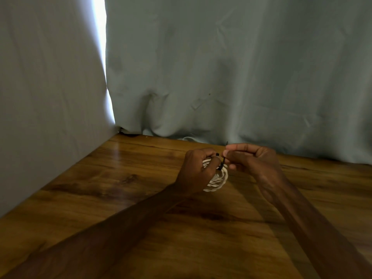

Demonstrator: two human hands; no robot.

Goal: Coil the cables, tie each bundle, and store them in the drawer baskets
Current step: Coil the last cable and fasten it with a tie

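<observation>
Left hand (198, 169) curls around a coiled white cable (218, 179), held just above the wooden table (120, 188). Right hand (248, 158) pinches the tail of a black tie (222, 164) between thumb and forefinger — the tie wraps the coil's top. Grey-green curtain (221, 67) behind.

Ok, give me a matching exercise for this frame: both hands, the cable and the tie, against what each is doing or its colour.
1. left hand
2. right hand
3. cable bundle
4. zip tie

a. black, looped over the coil
b. white, coiled
c. pinches the tie's tail
d. grips the coil

Pairs: 1-d, 2-c, 3-b, 4-a.
</observation>
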